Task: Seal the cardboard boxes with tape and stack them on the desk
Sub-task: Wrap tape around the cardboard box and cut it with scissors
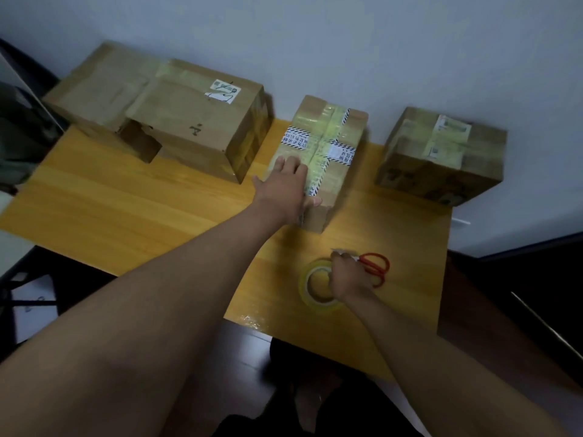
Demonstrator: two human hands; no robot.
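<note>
The left hand (285, 181) lies flat with its fingers (291, 164) spread on the near end of the middle box (328, 146), thumb at the near edge, while the right hand (348, 277) curls its fingers round the tape roll (317, 287) on the counter (132, 203), the red scissors (377, 266) just beyond its knuckles. The box looks stiff but slick where glossy tape crosses its lid, so bare cardboard walls seem the surer hold; its weight and contents cannot be told. The large box (176, 121), with a torn near corner, sits left of the left fingers and the small box (441, 152) right; all are closed.
</note>
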